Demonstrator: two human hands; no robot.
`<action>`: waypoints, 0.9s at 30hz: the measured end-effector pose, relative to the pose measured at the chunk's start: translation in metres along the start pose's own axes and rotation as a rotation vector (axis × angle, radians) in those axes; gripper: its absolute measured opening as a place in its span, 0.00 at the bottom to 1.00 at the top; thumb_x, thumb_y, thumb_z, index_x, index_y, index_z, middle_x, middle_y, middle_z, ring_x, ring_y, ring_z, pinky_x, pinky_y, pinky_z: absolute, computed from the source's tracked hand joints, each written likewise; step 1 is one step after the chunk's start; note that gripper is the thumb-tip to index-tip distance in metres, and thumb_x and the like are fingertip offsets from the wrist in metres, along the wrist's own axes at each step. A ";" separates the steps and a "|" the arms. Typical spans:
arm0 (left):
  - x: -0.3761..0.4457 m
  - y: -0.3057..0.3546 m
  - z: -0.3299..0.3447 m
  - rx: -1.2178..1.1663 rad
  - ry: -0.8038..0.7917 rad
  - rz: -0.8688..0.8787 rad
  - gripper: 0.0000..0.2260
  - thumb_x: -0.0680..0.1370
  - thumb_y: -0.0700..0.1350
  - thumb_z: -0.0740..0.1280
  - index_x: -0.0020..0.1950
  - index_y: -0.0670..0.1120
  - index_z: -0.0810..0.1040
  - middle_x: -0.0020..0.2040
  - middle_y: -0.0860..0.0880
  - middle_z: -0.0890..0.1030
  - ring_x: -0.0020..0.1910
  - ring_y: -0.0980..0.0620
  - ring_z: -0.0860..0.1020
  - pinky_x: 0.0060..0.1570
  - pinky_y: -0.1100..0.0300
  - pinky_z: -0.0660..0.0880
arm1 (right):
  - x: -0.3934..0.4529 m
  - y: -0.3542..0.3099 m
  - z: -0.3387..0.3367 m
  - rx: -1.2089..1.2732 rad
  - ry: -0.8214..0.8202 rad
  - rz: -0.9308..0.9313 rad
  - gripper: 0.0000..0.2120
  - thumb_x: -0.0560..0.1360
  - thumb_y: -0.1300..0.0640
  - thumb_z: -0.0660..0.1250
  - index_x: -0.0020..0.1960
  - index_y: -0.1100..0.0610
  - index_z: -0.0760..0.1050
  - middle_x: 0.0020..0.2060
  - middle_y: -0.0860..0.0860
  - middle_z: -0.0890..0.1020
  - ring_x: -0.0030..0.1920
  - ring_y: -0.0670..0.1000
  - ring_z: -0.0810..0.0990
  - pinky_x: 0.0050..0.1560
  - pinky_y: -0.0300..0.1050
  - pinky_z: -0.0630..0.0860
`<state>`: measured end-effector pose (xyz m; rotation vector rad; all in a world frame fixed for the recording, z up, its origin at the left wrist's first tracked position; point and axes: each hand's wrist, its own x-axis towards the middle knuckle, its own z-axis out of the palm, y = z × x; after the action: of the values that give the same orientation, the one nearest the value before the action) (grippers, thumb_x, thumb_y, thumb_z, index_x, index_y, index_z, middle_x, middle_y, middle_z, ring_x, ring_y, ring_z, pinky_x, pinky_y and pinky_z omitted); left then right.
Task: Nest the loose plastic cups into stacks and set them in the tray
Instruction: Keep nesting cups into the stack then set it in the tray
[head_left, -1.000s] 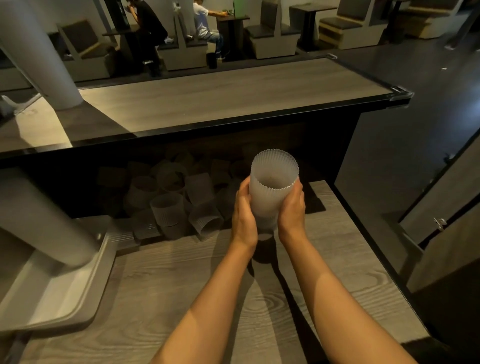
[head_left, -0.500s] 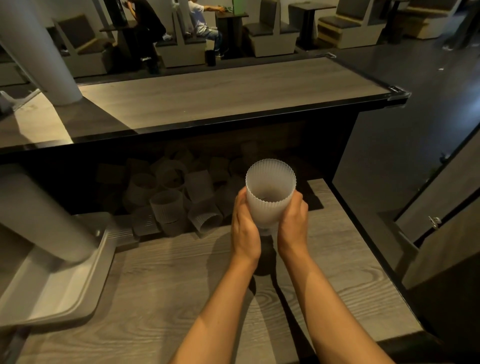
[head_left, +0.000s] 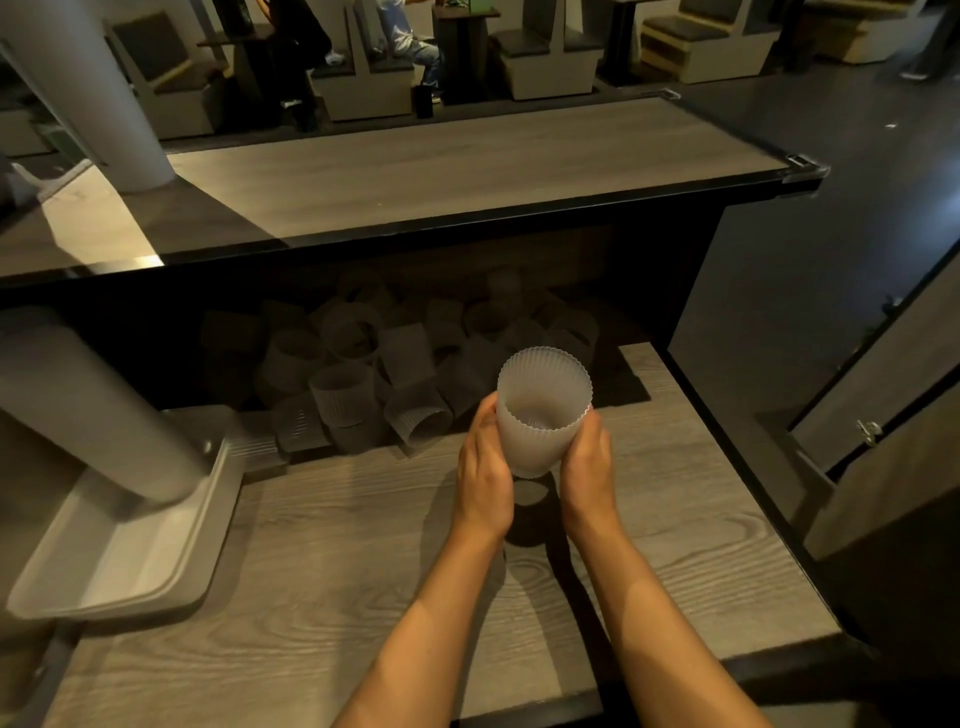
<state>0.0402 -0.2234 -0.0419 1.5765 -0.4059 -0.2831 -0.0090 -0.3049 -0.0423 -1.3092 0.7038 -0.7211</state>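
Two hands (head_left: 483, 478) on one ribbed cup (head_left: 543, 415). One grey tray (head_left: 124, 566). Loose cups (head_left: 363, 374) piled behind: too dim to count.
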 end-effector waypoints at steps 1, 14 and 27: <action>-0.002 0.000 0.000 -0.001 0.000 -0.016 0.37 0.75 0.67 0.50 0.76 0.45 0.69 0.73 0.46 0.73 0.74 0.49 0.69 0.74 0.41 0.65 | 0.000 0.001 -0.001 -0.014 0.009 0.006 0.30 0.76 0.35 0.53 0.65 0.55 0.75 0.58 0.56 0.80 0.58 0.53 0.80 0.55 0.52 0.79; -0.008 -0.026 -0.015 -0.021 -0.118 -0.123 0.20 0.87 0.46 0.48 0.77 0.43 0.67 0.73 0.44 0.74 0.71 0.53 0.72 0.69 0.65 0.69 | -0.014 0.012 -0.013 -0.198 -0.252 0.008 0.38 0.77 0.26 0.44 0.80 0.44 0.61 0.72 0.44 0.73 0.71 0.39 0.70 0.67 0.31 0.68; -0.002 -0.022 -0.032 0.020 -0.261 -0.178 0.21 0.81 0.68 0.51 0.73 0.69 0.66 0.72 0.59 0.73 0.73 0.55 0.70 0.74 0.43 0.66 | -0.013 -0.007 -0.026 -0.230 -0.388 0.123 0.29 0.78 0.25 0.47 0.75 0.31 0.62 0.74 0.44 0.71 0.75 0.44 0.68 0.77 0.58 0.65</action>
<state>0.0537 -0.1933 -0.0624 1.6026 -0.4707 -0.6277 -0.0377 -0.3109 -0.0379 -1.5463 0.5555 -0.2774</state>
